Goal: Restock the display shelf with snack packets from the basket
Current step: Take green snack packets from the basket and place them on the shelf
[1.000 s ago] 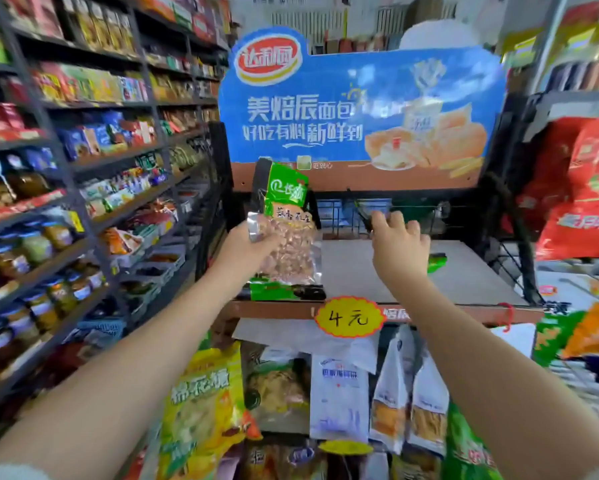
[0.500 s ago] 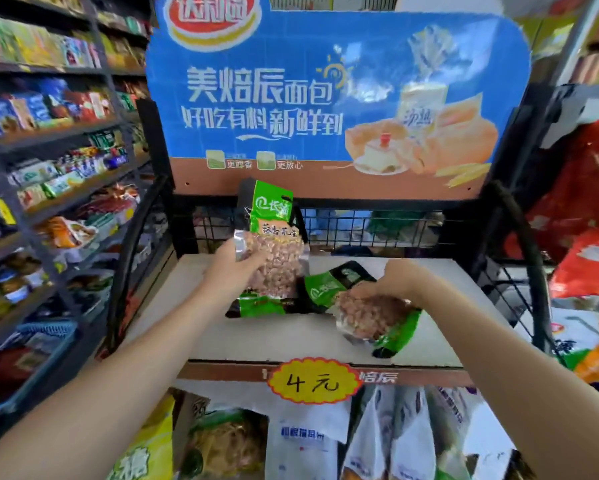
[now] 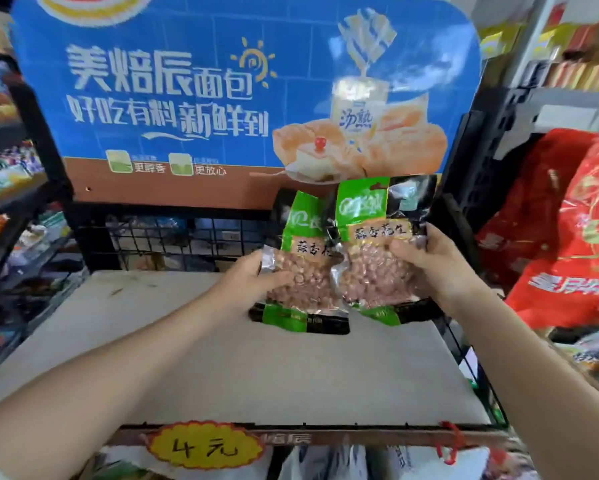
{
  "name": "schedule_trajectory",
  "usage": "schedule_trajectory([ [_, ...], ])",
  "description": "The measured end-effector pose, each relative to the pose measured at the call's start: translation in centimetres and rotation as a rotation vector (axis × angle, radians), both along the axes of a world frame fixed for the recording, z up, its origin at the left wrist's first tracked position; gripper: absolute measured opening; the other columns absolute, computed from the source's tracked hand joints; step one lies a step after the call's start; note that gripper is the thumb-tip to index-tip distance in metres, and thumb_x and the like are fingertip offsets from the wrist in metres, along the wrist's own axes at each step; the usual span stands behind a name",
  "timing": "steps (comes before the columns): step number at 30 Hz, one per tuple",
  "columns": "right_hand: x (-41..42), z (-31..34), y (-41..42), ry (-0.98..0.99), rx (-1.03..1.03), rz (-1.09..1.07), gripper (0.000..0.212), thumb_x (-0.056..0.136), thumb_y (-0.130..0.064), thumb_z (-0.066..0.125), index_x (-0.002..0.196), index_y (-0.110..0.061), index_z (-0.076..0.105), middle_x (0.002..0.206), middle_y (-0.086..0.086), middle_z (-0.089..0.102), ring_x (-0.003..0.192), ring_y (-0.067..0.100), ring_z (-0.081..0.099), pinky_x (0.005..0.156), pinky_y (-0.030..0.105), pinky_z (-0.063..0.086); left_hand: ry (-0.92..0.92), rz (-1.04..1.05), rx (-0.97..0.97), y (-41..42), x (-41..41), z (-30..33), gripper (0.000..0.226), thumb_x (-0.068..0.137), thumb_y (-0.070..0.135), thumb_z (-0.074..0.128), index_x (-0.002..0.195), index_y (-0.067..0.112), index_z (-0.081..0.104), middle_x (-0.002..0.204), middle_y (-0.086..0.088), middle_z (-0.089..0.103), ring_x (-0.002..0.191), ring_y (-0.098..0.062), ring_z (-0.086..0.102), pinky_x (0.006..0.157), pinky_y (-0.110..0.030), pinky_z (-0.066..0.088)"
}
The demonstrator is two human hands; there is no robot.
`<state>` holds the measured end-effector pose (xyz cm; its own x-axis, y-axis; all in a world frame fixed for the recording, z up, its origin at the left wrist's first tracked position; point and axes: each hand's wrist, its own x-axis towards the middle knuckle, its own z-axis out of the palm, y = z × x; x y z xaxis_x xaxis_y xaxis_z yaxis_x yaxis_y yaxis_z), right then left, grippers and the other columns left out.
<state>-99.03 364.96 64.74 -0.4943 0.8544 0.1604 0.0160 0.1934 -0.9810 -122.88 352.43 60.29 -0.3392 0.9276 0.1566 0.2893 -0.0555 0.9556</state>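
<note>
Left hand [image 3: 253, 282] grips left peanut packet [image 3: 303, 271], right hand [image 3: 436, 268] grips right peanut packet [image 3: 377, 251]; I hold both upright, labels forward, near back-right of display shelf [image 3: 221, 358], likely to stand them side by side.

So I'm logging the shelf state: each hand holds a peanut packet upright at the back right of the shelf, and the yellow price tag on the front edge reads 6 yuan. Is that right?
Not quite. The head view shows the yellow price tag reading 4 yuan, not 6. The rest holds: the left hand and right hand each hold a peanut packet upright at the back right of the shelf.
</note>
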Motion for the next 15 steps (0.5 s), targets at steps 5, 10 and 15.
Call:
schedule_trajectory([
  [5, -0.2, -1.7, 1.1, 0.115, 0.016, -0.165, 0.019, 0.078, -0.017, 0.073, 0.083, -0.025, 0.056, 0.072, -0.010, 0.068, 0.063, 0.012, 0.065, 0.048, 0.021, 0.047, 0.010, 0.053, 0.075, 3.6, 2.1, 0.6, 0.016, 0.087, 0.012, 0.062, 0.086, 0.027, 0.057, 0.082, 0.011, 0.066, 0.072, -0.004, 0.063, 0.077, -0.025, 0.049],
  [10, -1.1, -3.6, 1.2, 0.041, 0.000, -0.179, 0.024, 0.076, -0.022, 0.075, 0.076, -0.025, 0.051, 0.061, -0.013, 0.063, 0.059, 0.003, 0.065, 0.050, 0.022, 0.050, 0.035, -0.024, -0.068, 5.5, 2.1, -0.5, 0.018, 0.094, 0.018, 0.050, 0.112, 0.017, 0.051, 0.111, -0.003, 0.061, 0.099, -0.013, 0.056, 0.097, -0.031, 0.042],
  [15, -2.7, -5.0, 0.5, -0.064, -0.066, -0.182, 0.068, 0.068, -0.042, 0.077, 0.121, -0.013, 0.048, 0.110, 0.001, 0.061, 0.104, 0.022, 0.060, 0.087, 0.043, 0.052, -0.023, -0.098, -0.142, 4.7, 1.5, -0.2, 0.018, 0.098, 0.014, 0.039, 0.114, 0.019, 0.047, 0.101, 0.007, 0.058, 0.090, -0.005, 0.055, 0.076, -0.009, 0.044],
])
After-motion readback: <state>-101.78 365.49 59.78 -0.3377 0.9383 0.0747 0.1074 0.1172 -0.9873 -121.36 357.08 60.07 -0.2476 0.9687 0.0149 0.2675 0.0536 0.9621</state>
